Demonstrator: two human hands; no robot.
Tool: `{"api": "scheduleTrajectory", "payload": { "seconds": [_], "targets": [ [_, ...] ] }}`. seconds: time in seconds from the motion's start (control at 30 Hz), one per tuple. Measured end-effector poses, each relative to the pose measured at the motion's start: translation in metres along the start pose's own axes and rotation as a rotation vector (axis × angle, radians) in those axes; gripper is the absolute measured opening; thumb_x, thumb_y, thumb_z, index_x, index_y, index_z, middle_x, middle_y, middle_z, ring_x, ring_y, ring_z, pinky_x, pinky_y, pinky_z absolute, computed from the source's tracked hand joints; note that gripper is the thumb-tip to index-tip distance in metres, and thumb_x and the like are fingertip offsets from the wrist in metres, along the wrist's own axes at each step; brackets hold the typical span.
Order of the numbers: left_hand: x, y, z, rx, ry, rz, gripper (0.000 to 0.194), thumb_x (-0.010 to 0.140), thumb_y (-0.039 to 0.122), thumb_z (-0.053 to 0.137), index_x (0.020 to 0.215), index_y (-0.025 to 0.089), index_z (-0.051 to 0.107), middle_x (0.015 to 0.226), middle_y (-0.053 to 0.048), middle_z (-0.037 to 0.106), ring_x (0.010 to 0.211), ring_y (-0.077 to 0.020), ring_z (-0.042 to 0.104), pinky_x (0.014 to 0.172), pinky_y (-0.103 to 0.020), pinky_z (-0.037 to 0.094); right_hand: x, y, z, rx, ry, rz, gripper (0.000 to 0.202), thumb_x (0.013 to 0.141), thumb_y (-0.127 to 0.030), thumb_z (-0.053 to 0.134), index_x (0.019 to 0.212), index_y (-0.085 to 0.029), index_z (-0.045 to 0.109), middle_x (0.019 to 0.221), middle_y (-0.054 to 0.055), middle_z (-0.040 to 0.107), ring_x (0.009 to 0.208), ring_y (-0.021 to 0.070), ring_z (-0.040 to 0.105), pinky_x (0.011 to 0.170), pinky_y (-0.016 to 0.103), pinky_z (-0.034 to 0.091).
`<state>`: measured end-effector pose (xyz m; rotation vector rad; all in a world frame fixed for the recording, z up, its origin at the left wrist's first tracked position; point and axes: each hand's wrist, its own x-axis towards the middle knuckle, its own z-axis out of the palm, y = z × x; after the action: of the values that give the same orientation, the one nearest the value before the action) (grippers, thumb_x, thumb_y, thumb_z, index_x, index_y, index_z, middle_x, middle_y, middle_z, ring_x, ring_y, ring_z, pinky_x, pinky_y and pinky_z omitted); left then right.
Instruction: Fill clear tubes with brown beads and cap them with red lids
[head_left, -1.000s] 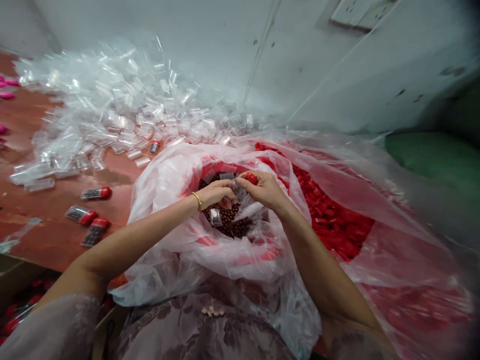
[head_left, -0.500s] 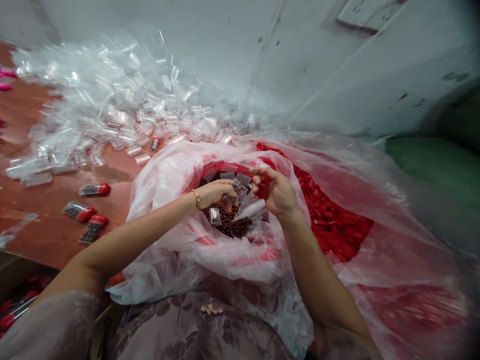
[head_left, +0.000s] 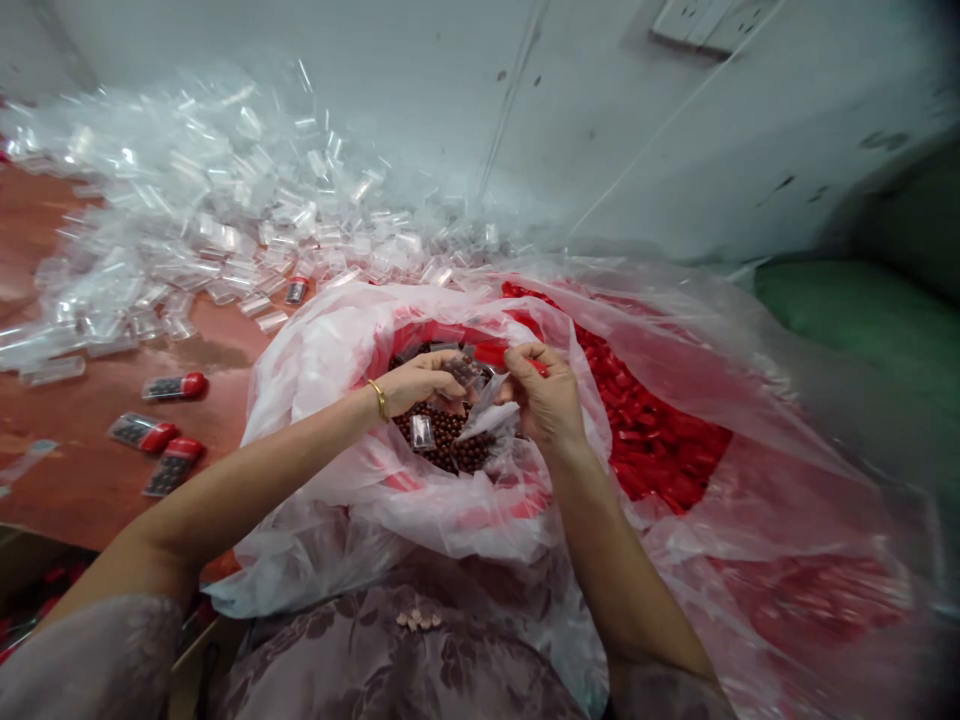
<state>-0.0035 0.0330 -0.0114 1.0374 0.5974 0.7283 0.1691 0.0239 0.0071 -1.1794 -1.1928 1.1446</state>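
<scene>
My left hand, with a gold bracelet at its wrist, reaches over the opening of a white plastic bag. Its fingers are closed around a small clear plastic container, partly hidden and blurred. Across the opening, my right hand pinches a red plastic cap, with more red showing between the fingers. Beneath both hands lie many dark brown beads. Another clear container rests on the beads, near a crumpled piece of clear film.
A large heap of clear containers spreads against the wall. Capped containers of dark beads lie on the reddish table at left. To the right, a clear bag holds red caps. A wall socket is above.
My right hand has turned, and a red cap now sticks out leftward from its fingertips toward the container in my left hand. The whole view has shifted slightly.
</scene>
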Motion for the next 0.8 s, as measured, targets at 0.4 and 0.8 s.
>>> {"api": "scheduleTrajectory", "payload": {
  "seconds": [0.4,0.8],
  "targets": [
    [-0.003,0.001,0.003,0.084,-0.011,-0.008,0.025,0.062,0.025,0.060,0.083,0.014,0.051,0.058,0.001,0.059,0.049,-0.0093,0.054,0.045,-0.018,0.043,-0.020,0.004,-0.008,-0.625,-0.199,-0.435,0.039,0.086,-0.031,0.051,0.123,-0.020,0.058,0.117,0.006,0.066,0.080,0.0158,0.067,0.073,0.030,0.055],
    [-0.005,0.002,0.008,0.171,0.064,0.019,0.022,0.060,0.012,0.058,0.080,0.014,0.049,0.047,0.007,0.052,0.037,-0.0045,0.046,0.038,-0.013,0.036,-0.023,0.027,0.003,-0.798,-0.040,-0.713,0.042,0.089,-0.022,0.043,0.129,-0.020,0.055,0.117,0.007,0.067,0.102,0.0199,0.066,0.088,0.033,0.055]
  ]
}}
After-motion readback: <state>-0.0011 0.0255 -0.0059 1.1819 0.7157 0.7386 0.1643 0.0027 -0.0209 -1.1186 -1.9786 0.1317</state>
